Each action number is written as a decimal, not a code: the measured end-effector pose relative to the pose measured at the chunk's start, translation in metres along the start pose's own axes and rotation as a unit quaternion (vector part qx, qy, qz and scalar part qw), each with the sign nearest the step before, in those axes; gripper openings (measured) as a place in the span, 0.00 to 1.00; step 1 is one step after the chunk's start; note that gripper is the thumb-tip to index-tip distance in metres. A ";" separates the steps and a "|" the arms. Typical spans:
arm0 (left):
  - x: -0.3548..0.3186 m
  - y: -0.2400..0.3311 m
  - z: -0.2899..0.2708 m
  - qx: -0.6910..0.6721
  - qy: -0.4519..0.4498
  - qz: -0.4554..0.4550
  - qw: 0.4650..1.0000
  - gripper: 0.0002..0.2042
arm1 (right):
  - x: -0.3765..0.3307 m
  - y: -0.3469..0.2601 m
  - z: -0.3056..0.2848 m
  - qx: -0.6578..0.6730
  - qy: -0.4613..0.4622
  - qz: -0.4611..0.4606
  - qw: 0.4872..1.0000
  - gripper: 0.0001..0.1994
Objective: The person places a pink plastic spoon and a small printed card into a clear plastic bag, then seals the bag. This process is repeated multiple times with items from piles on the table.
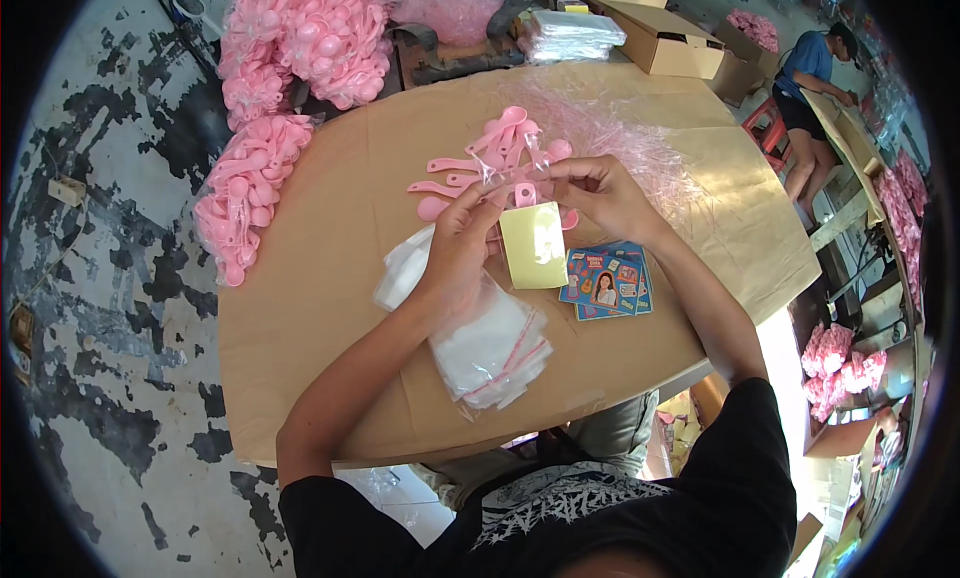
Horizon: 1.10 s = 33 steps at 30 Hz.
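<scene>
Both my hands are raised over the table, pinching a clear plastic bag between them. My left hand (468,228) has its fingers closed on the bag's left side. My right hand (607,195) pinches its upper right part. A pale yellow card (535,248) hangs below my fingers, apparently in the bag, with a pink spoon handle (524,193) showing just above it. Behind my hands lies a loose pile of pink spoons (510,138). Flat clear bags (485,343) are stacked under my left forearm. Blue printed cards (605,283) lie beside my right wrist.
Crumpled clear-pink film (630,138) covers the table's far right. Bulky bags of pink spoons (305,43) stand at the far left, another bag (250,188) along the left edge. A stack of plastic packs (570,36) and a cardboard box (665,40) sit behind. A person (805,88) works farther right.
</scene>
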State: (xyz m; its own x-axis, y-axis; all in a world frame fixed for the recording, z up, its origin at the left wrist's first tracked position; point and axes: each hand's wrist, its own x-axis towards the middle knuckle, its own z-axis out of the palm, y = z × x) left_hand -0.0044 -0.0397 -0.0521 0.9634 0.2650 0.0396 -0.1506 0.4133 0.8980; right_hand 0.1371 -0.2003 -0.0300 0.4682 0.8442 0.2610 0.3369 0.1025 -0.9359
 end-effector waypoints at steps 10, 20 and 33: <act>-0.006 -0.004 -0.002 0.034 -0.014 0.016 0.999 0.10 | -0.006 -0.001 -0.001 0.004 0.000 -0.039 0.999 0.13; -0.004 -0.005 0.000 0.052 -0.017 0.046 0.997 0.06 | -0.002 0.007 -0.015 -0.021 -0.053 -0.112 0.992 0.09; -0.004 -0.010 -0.004 0.159 -0.083 0.107 0.978 0.09 | -0.002 0.004 -0.021 -0.249 -0.001 -0.219 0.943 0.07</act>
State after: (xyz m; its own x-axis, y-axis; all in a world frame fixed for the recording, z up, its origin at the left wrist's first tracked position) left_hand -0.0077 -0.0415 -0.0631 0.9441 0.1605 0.2879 -0.3011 0.0643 0.9514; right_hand 0.1546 -0.2128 -0.0294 0.1931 0.7799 0.5954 0.8399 0.1824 -0.5112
